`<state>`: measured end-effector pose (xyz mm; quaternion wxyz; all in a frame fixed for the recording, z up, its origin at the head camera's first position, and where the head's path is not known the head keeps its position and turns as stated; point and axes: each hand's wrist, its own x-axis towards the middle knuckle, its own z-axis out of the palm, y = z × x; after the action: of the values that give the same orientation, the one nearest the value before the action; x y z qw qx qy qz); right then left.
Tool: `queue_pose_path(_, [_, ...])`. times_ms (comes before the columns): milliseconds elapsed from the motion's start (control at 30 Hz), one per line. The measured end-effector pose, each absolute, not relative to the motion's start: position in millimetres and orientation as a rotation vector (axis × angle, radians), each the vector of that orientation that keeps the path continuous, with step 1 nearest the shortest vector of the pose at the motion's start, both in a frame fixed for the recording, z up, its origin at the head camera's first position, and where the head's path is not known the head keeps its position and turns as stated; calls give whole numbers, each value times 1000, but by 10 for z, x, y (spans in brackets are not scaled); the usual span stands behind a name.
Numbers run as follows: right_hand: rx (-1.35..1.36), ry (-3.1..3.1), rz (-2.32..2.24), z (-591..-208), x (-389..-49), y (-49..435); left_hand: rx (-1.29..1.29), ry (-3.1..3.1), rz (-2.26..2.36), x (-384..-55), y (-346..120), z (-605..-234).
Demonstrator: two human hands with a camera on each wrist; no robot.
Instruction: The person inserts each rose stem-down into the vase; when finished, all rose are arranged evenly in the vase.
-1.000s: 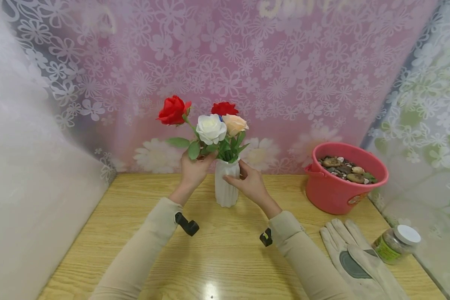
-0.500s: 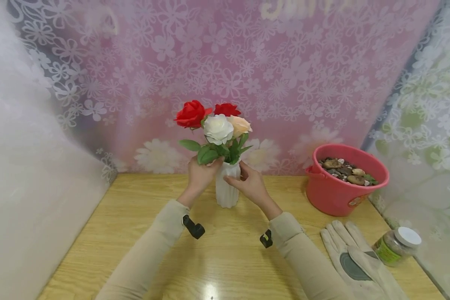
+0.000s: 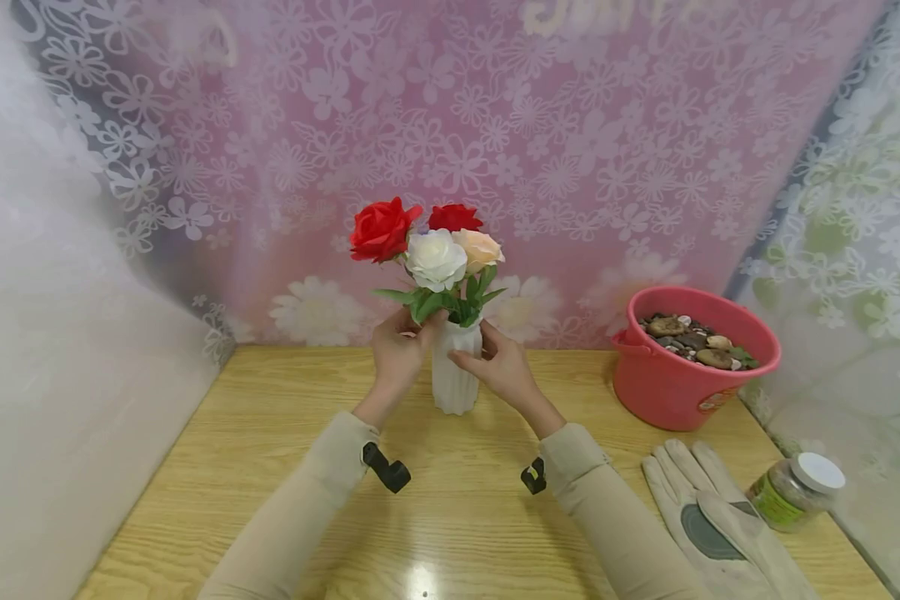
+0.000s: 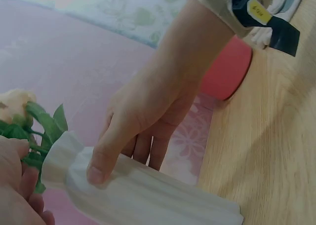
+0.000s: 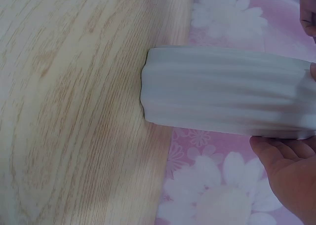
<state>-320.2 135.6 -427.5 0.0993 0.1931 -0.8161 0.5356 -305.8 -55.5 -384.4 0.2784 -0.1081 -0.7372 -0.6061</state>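
Note:
A white ribbed vase stands upright on the table, bearing artificial roses. My right hand grips its upper part from the right, thumb in front, as the left wrist view also shows with the vase. At the vase mouth, my left hand pinches the stem of a large red rose just under its leaves; the stem's lower end is hidden. Close beside that bloom are a white rose, a peach rose and a second red rose.
To the right stands a pink bucket with stones inside. In front of it lie pale work gloves beside a white-lidded jar. A flower-patterned curtain hangs behind the wooden table.
My left hand has moved right to the vase mouth, bringing the large red rose closer to the other blooms; its leaves have turned slightly. My right hand has stayed on the vase.

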Motion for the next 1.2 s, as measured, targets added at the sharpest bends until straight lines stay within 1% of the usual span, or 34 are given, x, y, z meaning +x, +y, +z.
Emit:
queue_pose_path(333, [549, -2428, 1586, -4279, -3206, 1361, -293, -1801, -1509, -3068, -539, -3762])
queue_pose_path(900, [544, -2427, 1597, -4296, -3214, 1361, -316, -1839, -1582, -3147, -616, -3581])
queue_pose_path(1067, [550, -2428, 1601, -4289, -3199, 1363, -425, -1866, -1670, -3129, -618, -3553])
queue_pose_path(1200, [566, -2425, 1597, -4281, -3200, 1367, -573, -1904, -1725, -3133, -655, -3543])
